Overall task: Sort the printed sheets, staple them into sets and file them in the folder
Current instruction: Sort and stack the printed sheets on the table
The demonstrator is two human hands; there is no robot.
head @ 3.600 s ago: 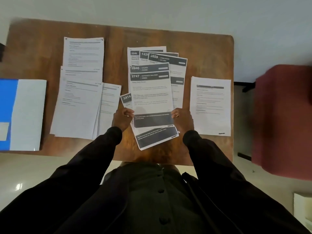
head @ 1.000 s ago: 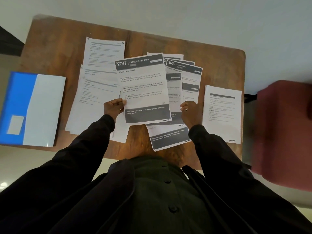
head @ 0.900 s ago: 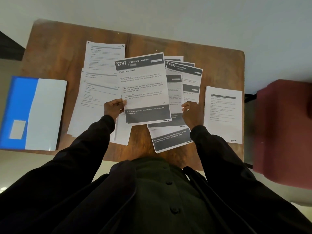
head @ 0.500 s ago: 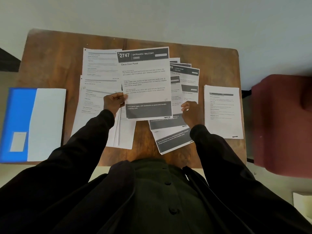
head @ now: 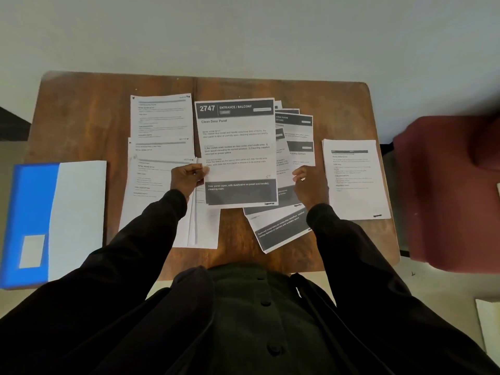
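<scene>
My left hand pinches the left edge of sheet 2747, held at frame centre over the fanned sheets. My right hand rests on that fan with its fingers bent; I cannot tell whether it grips. Plain sheets lie centre-left, and another set lies centre-right. The blue folder lies at the left edge of the table.

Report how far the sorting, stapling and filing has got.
Done: plain sheets lie in piles left and right. In hand: left hand pinches sheet 2747; right hand touches the fanned dark-header sheets, unsorted. Left: stapling, no stapler visible, and filing; the blue folder looks shut.
</scene>
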